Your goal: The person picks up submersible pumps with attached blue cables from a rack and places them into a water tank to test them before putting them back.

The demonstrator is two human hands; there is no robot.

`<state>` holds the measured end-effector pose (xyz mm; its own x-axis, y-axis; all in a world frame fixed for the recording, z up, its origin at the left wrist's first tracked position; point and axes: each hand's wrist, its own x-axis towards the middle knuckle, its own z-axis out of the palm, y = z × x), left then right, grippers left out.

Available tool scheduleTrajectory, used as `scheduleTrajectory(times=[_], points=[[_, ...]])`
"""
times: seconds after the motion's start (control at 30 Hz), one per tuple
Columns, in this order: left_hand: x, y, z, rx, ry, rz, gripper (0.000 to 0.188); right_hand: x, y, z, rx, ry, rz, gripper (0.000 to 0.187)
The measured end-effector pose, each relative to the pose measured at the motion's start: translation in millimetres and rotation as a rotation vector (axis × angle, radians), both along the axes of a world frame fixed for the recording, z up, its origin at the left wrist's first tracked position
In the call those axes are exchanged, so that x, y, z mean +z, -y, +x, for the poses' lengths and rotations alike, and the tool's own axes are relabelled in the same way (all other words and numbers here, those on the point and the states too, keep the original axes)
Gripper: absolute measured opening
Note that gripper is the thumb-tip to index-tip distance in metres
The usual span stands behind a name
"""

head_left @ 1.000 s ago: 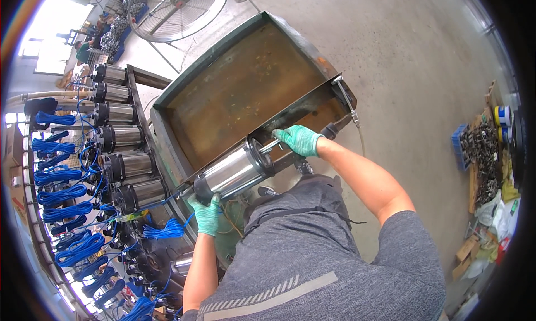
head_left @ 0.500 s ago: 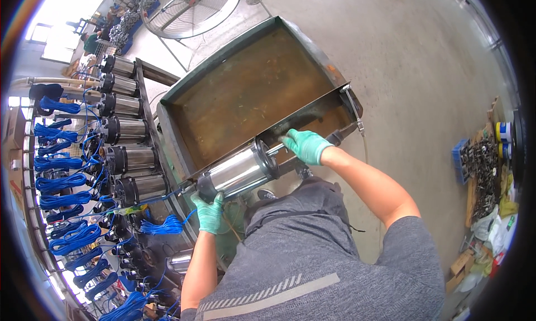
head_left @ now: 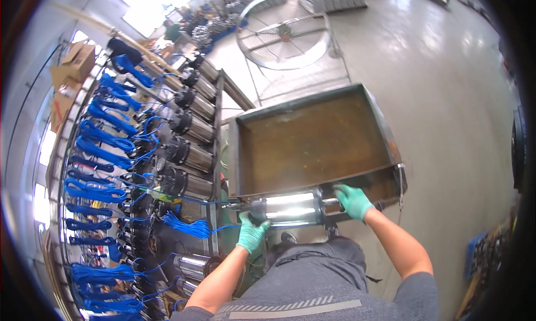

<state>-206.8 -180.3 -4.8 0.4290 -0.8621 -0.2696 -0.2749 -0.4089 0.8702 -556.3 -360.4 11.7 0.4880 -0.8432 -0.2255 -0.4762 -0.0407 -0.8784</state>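
A shiny steel cylinder motor (head_left: 290, 208) with black end caps lies across the near edge of a metal tank (head_left: 233, 159). My left hand (head_left: 252, 235), in a green glove, grips its left end from below, thumb and fingers on either side of the dark cap. At the other end a short metal shaft (head_left: 330, 201) sticks out. My right hand (head_left: 354, 202), gloved alike, closes round the tip of that shaft; its palm side is hidden. A blue cable (head_left: 190, 227), bundled, hangs to the left of my left hand and runs toward the motor's left end.
Brownish liquid lies in the tank. On the left, a rack holds a row of similar motors (head_left: 195, 155) with coiled blue cables (head_left: 106, 148). A large round fan (head_left: 285, 33) stands beyond the tank. A thin hose (head_left: 401, 192) hangs at the tank's right corner.
My view has swung up and left, so the tank and motor appear lower and straighter. Both hands stay at the motor's two ends.
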Motion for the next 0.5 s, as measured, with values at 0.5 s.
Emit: scheduleTrajectory(times=[0.5], points=[[-12,-4,-2,0.012,0.273,0.057,0.087,-35,-7,14,-0.355,0.25,0.687,0.031]])
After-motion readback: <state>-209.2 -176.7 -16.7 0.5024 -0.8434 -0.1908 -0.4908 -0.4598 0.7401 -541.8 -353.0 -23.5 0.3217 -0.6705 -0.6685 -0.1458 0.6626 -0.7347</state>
